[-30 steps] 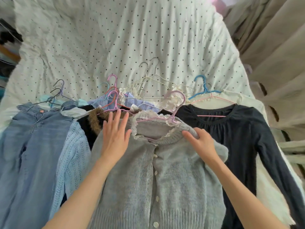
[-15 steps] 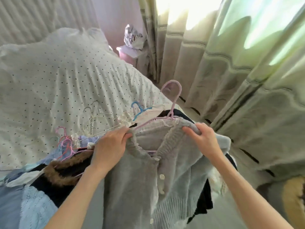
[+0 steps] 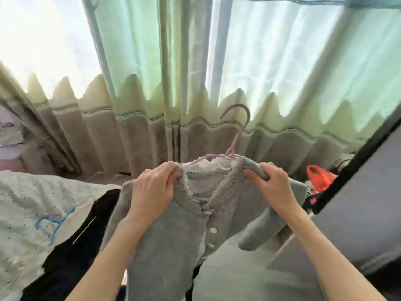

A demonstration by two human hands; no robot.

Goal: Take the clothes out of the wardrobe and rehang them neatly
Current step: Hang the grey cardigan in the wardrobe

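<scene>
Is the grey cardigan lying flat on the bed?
No, both hands, left hand and right hand, hold the grey cardigan up by its shoulders.

Backlit, soft picture

Daylight glows through the curtain [image 3: 271, 68], blown out upper left; edges bend and smear, perhaps from motion blur.

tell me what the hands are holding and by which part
Left hand and right hand grip the grey cardigan at its shoulders, either side of the collar.
</scene>
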